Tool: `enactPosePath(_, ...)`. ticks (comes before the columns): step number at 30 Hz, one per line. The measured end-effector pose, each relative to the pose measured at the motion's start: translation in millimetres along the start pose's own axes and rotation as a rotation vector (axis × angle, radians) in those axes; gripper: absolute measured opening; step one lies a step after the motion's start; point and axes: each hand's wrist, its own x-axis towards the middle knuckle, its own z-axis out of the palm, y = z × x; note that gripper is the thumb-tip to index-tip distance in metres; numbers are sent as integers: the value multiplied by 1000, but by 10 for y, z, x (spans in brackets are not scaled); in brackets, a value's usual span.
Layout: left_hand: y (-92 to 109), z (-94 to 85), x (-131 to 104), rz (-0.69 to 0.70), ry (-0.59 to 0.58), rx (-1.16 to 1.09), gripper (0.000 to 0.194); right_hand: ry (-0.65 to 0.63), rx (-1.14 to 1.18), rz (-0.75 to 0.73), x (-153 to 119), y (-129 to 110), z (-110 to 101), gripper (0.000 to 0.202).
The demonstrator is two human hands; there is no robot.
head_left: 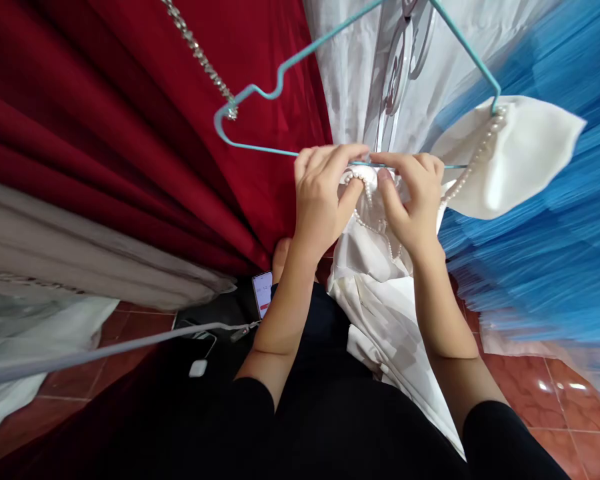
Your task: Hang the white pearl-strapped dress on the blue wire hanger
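A light-blue wire hanger hangs in front of me, its top out of view. Both hands are at its lower bar. My left hand bends its fingers over the bar, its thumb by a gathered white dress with strings of pearls. Close by on the right, my right hand has its index finger along the bar and its thumb against the dress. A white cup-shaped part of the garment juts out at the hanger's right end, with a pearl strap over it. Fabric under my fingers is partly hidden.
Red drapery hangs on the left, with a beaded silver strap at the hanger's left end. Blue tulle hangs at the right. A phone lies low by my leg. Reddish tiles cover the floor.
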Motion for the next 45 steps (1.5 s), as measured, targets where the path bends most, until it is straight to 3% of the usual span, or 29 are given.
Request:
enactPosePath(2,-107,61,20,-14,-67,40,21,97,44,-41,-4,14,-144,24)
enactPosePath(6,-147,132,-45,-6,-20,84,21,519,-109,-237,94,309,-437,34)
enactPosePath(8,-106,129,-69,2,-14,79,23,499,-237,-244,189,526,-539,52)
enactPosePath(11,-72,72,-62,6,-37,69,26,387,-178,-115,352,770,-612,42)
enactPosePath(17,-152,-148,43,11,-115,85,25,517,-44,102,570,1073,-785,30)
enactPosePath(21,-225,-178,103,7,-152,44,26,693,-21,170,308,1357,-854,19)
enactPosePath(24,-281,-118,109,2,-130,5,26,868,-94,55,-109,1397,-695,8)
enactPosePath(26,-299,-60,94,2,-100,-17,26,801,-174,-9,-373,1274,-528,3)
enactPosePath(27,-298,-31,83,3,-89,-25,27,675,-179,16,-470,1171,-445,6)
enactPosePath(29,-268,19,60,4,-80,-31,27,494,-130,-72,-561,911,-308,13)
enactPosePath(32,-167,58,34,-6,-54,-16,27,411,-64,-177,-443,519,-207,29)
enactPosePath(34,-93,58,26,-11,-33,6,27,330,-48,-154,-281,357,-190,37)
enactPosePath(37,-54,58,-14,32,-47,28,32,151,-73,-102,-91,331,-172,31)
enactPosePath(39,-114,86,-102,79,3,-2,32,142,-117,-90,-39,415,-152,27)
enactPosePath(42,-309,159,-333,62,360,-81,15,205,-136,-50,-21,546,-119,26)
enactPosePath(45,-521,153,-538,-117,724,-128,14,206,-109,-41,-9,593,-100,27)
